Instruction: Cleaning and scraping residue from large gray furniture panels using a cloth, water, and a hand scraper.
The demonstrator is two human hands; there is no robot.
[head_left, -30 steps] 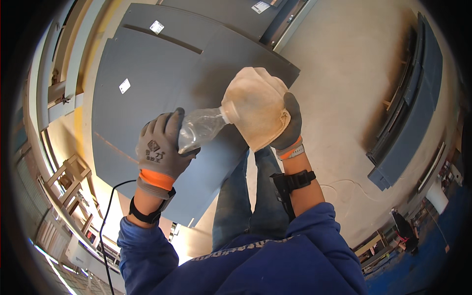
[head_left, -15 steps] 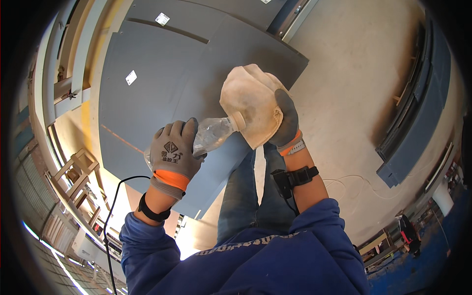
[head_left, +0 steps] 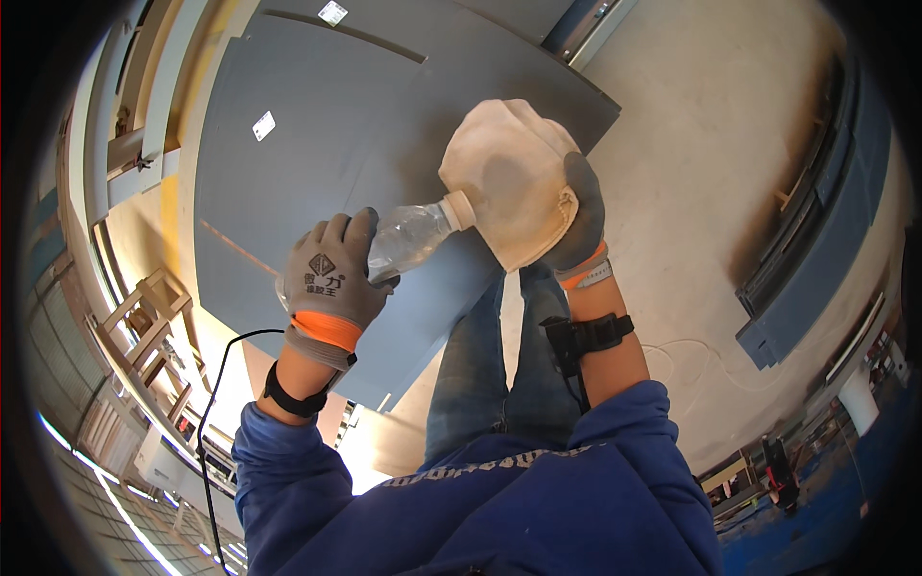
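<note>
A grey work glove with an orange cuff covers my left hand (head_left: 331, 269), whose fingers wrap round a clear plastic bottle (head_left: 408, 240). The bottle lies tilted, its pale capped end (head_left: 458, 210) toward the cloth. My right hand (head_left: 582, 211), gloved alike, grips a cream-coloured cloth pad (head_left: 514, 178) by its right edge. A darker, damp-looking patch shows in the middle of the cloth, just beyond the bottle's cap. Most of my right fingers are hidden behind the cloth.
Below my hands lies a large dark grey panel (head_left: 298, 182) with a white label (head_left: 264, 126). Wooden frames (head_left: 154, 317) stand at the left. Long dark blue-grey pieces (head_left: 816, 259) lie on the floor at the right. A black cable (head_left: 204, 422) runs beside my left arm.
Both hands have moved slightly up in the picture, the right hand with the cloth also shifting right. A darker patch now shows more plainly on the cloth.
</note>
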